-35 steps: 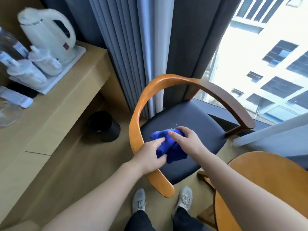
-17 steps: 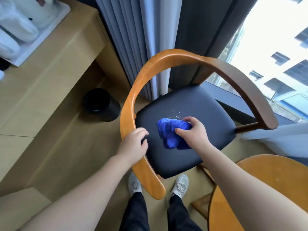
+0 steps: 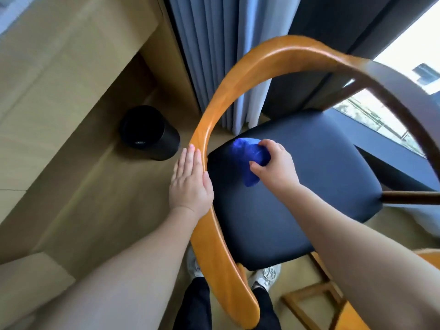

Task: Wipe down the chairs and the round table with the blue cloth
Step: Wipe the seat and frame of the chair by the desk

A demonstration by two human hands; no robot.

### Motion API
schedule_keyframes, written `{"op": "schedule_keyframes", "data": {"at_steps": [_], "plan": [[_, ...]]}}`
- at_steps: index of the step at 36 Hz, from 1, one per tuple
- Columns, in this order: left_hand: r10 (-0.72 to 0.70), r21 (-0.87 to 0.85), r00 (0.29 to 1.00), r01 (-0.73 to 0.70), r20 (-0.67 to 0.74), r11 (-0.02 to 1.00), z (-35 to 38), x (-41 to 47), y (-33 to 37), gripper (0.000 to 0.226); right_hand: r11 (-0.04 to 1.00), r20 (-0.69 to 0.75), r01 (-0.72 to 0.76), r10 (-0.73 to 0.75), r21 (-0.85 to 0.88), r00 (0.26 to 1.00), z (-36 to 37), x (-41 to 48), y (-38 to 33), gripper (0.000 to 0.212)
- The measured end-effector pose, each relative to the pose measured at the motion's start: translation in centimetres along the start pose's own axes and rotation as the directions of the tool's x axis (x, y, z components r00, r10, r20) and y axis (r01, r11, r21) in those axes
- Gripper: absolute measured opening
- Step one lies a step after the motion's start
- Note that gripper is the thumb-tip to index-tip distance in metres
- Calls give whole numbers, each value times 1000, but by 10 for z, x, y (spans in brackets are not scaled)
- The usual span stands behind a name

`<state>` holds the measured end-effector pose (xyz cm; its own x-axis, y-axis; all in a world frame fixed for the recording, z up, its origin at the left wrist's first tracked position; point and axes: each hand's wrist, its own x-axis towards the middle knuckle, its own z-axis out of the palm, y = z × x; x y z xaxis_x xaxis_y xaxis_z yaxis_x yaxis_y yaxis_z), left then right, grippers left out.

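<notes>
A chair with a curved orange wooden backrest [image 3: 215, 110] and a dark seat [image 3: 309, 186] stands right below me. The crumpled blue cloth [image 3: 247, 154] lies on the seat's far left corner, with my right hand [image 3: 276, 166] closed on it and pressing it down. On the outer side of the backrest's left arm lies my left hand [image 3: 190, 184], fingers straight and together, thumb over the top of the wood. Only a sliver of the round wooden table [image 3: 428, 257] shows at the right edge.
A black cylindrical bin [image 3: 148, 132] stands on the floor left of the chair, beside a wooden desk [image 3: 59, 67]. Grey curtains [image 3: 214, 44] hang behind the chair, a window [image 3: 404, 67] to the right. My shoes [image 3: 266, 275] sit under the seat's front edge.
My right hand slid the cloth from the seat's middle toward its far left corner. My left hand let go of the cloth, gripped the backrest arm, then flattened against it. The view moved closer.
</notes>
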<state>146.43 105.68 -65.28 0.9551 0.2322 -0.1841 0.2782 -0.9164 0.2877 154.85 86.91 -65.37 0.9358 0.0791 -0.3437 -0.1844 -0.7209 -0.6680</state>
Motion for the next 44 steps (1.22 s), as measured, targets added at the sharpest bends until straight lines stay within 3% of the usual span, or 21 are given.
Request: {"op": "schedule_keyframes", "data": {"at_steps": [3, 5, 11, 15, 18, 22, 26, 30, 38, 44], "plan": [[47, -15, 998, -47, -46, 999, -6, -8, 7, 56, 995, 23, 74, -73, -63, 997, 10, 0, 6, 52], [-94, -39, 995, 95, 25, 995, 44, 28, -33, 55, 994, 153, 27, -9, -111, 988, 90, 52, 27, 53], [-40, -58, 999, 38, -22, 998, 35, 18, -29, 60, 952, 398, 149, -32, -267, 917, 122, 26, 57, 61], [-36, -56, 999, 34, -36, 998, 32, 18, -31, 60, 957, 293, 154, -79, -245, 953, 122, 30, 54, 61], [-45, -62, 999, 43, -22, 997, 31, 18, -31, 60, 949, 257, 128, -52, -288, 965, 124, 46, 49, 88], [-38, -50, 999, 37, -12, 998, 31, 18, -33, 59, 825, 568, 322, -1, -465, 823, 135, 62, 52, 129], [-27, -60, 999, 26, -24, 998, 32, 18, -34, 58, 702, 696, 539, -86, -465, 713, 130, 78, 67, 136], [-18, -73, 999, 16, -27, 997, 34, 19, -35, 58, 614, 696, 644, -204, -456, 688, 120, 90, 81, 126], [-7, -60, 999, 5, -34, 998, 36, 18, -37, 58, 714, 534, 487, -187, -503, 825, 169, 60, 65, 112], [-7, -72, 999, 4, -40, 997, 35, 19, -36, 60, 694, 549, 589, -326, -414, 770, 168, 62, 80, 117]]}}
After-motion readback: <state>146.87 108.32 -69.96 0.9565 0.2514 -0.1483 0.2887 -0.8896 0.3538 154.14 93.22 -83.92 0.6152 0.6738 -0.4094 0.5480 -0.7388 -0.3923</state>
